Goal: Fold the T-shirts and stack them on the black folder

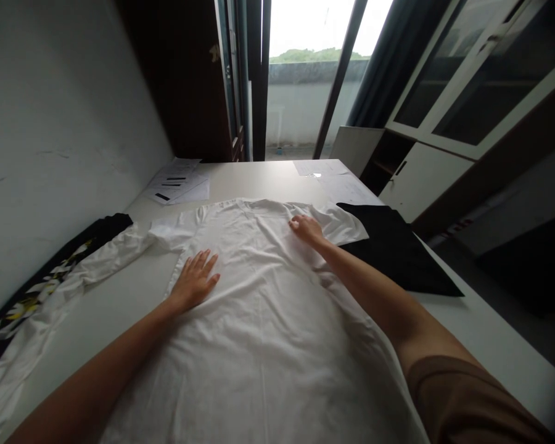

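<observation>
A white shirt (pixel 254 296) lies spread over the table, wrinkled, its lower part running toward me. My left hand (pixel 195 282) rests flat on its left side, fingers spread. Farther up, near the right shoulder, my right hand (pixel 308 229) has its fingers curled against the cloth, pinching it. One long sleeve (pixel 115 250) stretches out to the left and down toward the near corner. On the right, white cloth from the other sleeve (pixel 346 226) overlaps a black cloth (pixel 388 246).
A dark garment with a white and yellow print (pixel 37 293) lies along the left wall. Papers (pixel 180 182) are at the table's far left, with more sheets (pixel 337 182) at the far right. Beyond stand a glass door (pixel 305 92) and a white cabinet (pixel 425 172).
</observation>
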A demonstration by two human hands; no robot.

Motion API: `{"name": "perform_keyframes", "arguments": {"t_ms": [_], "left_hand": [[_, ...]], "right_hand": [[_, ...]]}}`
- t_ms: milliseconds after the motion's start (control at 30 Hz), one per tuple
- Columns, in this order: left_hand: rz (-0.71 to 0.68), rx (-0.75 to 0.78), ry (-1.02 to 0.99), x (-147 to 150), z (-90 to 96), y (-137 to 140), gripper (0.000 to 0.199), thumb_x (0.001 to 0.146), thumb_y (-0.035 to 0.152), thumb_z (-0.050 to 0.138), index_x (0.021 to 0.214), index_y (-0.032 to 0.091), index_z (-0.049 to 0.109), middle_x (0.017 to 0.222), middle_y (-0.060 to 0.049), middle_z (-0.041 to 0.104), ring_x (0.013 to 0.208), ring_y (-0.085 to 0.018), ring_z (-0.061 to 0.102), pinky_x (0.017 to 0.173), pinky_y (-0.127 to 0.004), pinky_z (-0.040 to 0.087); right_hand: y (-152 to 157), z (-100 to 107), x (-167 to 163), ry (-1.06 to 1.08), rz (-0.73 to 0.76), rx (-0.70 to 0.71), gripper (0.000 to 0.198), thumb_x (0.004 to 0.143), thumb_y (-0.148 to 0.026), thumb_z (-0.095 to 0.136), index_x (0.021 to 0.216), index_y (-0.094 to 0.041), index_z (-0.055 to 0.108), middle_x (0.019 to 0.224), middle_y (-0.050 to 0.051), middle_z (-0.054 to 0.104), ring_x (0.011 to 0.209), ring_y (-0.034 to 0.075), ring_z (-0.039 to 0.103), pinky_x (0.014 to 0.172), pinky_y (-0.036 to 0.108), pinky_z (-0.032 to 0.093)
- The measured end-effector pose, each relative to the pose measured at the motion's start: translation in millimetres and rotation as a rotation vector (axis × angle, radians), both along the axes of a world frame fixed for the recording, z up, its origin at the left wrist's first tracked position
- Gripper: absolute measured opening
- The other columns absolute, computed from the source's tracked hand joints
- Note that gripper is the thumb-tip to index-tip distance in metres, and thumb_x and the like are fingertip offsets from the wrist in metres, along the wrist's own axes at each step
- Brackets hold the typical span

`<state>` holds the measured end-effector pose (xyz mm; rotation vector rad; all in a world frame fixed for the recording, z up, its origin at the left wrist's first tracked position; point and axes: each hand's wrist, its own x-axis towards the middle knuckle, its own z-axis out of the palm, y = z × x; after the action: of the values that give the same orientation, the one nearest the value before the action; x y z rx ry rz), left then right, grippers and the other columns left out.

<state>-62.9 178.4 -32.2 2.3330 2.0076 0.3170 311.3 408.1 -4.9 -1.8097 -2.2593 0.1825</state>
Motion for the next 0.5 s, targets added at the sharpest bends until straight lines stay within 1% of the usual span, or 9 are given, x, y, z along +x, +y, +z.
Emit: {"name": "perform_keyframes", "arguments": {"t_ms": [67,167,267,333,400,467,500], "left_hand": [[0.006,-0.009,0.022,-6.5,3.8,-18.5,0.063,0.101,0.046,0.042,0.161,0.029,0.036,0.17,-0.007,0.026,0.158,-0.029,0.019,0.128,-0.053,0.012],[0.005,0.002,0.034,-13.3,6.8,-48.4,0.065,0.099,0.045,0.045,0.162,0.035,0.034,0.17,-0.003,0.027,0.158,-0.029,0.02,0.128,-0.055,0.014],[0.001,0.02,0.04,-15.7,6.8,-75.9,0.068,0.096,0.043,0.049,0.162,0.04,0.031,0.169,-0.001,0.028,0.157,-0.029,0.023,0.127,-0.058,0.018],[-0.001,0.026,0.047,-16.7,6.8,-87.9,0.07,0.095,0.043,0.05,0.162,0.042,0.029,0.169,0.0,0.027,0.157,-0.029,0.024,0.127,-0.058,0.019],[-0.005,0.02,0.058,-17.8,7.3,-93.8,0.07,0.096,0.042,0.05,0.163,0.042,0.028,0.169,0.0,0.025,0.157,-0.03,0.024,0.127,-0.059,0.019],[-0.004,0.006,0.072,-18.8,8.3,-95.1,0.07,0.097,0.042,0.048,0.163,0.04,0.027,0.17,-0.001,0.024,0.157,-0.029,0.023,0.127,-0.059,0.019],[-0.003,-0.002,0.08,-19.2,8.8,-94.8,0.069,0.098,0.043,0.047,0.164,0.039,0.027,0.17,-0.001,0.023,0.158,-0.029,0.022,0.127,-0.059,0.018]], "right_hand": [[33.3,8.8,8.3,0.035,-0.045,0.024,0.044,0.103,-0.046,0.043,0.13,-0.02,0.066,0.133,0.014,0.064,0.123,0.029,0.057,0.105,0.039,0.044],[72.5,14.5,18.1,0.096,-0.134,0.023,0.048,0.101,-0.045,0.048,0.136,-0.016,0.062,0.135,0.017,0.062,0.126,0.029,0.056,0.106,0.038,0.043],[97.1,15.4,18.1,0.16,-0.169,-0.046,0.055,0.099,-0.049,0.051,0.143,-0.016,0.055,0.14,0.017,0.061,0.127,0.027,0.057,0.104,0.035,0.044],[108.7,17.1,11.3,0.167,-0.163,-0.091,0.057,0.097,-0.052,0.055,0.142,-0.017,0.057,0.136,0.015,0.064,0.123,0.026,0.059,0.101,0.033,0.045],[117.9,20.7,0.8,0.141,-0.14,-0.165,0.053,0.094,-0.052,0.061,0.131,-0.014,0.066,0.125,0.015,0.07,0.113,0.026,0.063,0.094,0.031,0.047],[124.3,24.6,-10.3,0.122,-0.091,-0.245,0.046,0.09,-0.048,0.068,0.111,-0.008,0.073,0.107,0.015,0.073,0.098,0.024,0.066,0.087,0.029,0.047],[126.3,26.0,-15.0,0.141,-0.051,-0.254,0.042,0.089,-0.045,0.07,0.102,-0.005,0.073,0.098,0.014,0.074,0.091,0.022,0.065,0.083,0.028,0.047]]}}
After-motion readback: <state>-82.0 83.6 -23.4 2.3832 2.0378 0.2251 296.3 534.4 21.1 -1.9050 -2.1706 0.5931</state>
